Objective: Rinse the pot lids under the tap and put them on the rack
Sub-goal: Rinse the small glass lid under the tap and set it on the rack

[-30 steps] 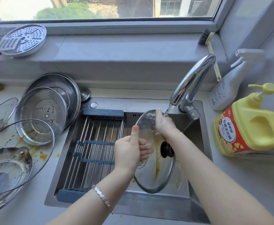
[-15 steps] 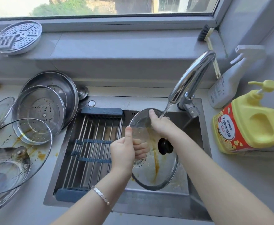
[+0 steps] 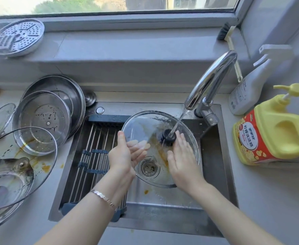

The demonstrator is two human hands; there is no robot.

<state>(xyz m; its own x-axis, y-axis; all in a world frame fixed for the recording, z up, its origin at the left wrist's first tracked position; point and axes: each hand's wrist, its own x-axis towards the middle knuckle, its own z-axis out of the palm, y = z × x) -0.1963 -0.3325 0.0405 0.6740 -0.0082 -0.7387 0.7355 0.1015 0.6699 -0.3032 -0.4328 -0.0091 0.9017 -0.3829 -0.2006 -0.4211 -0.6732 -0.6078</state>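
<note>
Far left, up on the windowsill, sat a perforated steamer plate [image 3: 18, 37]. Below it the counter [image 3: 30, 220] carried a heap of dirty lids [image 3: 42, 121], glass and steel, overlapping one another and smeared with orange sauce. Next along, the roll-up rack [image 3: 95, 156] lay across the left half of the sink [image 3: 163, 221].

And here was the action. The left hand [image 3: 123, 157], a bracelet [image 3: 103, 198] at its wrist, pinched the left rim of the glass lid [image 3: 143, 126], thumb on top, fingers [image 3: 138, 145] underneath and showing through the glass. The lid was held tilted over the sink's right half, above the drain [image 3: 149, 167], knob side up. The right hand [image 3: 182, 161] lay flat on top, its fingers straight, just beside the black knob [image 3: 168, 137]. Water from the tap [image 3: 210, 80] struck that knob, and an orange streak ran down the glass.

Right of the tap, a brush [image 3: 224, 32] leaned on the sill. A white spray bottle [image 3: 247, 91] stood by the wall, its print too small to read. Last, a yellow pump jug [image 3: 276, 131] showed a red label with Chinese characters in a white oval.
</note>
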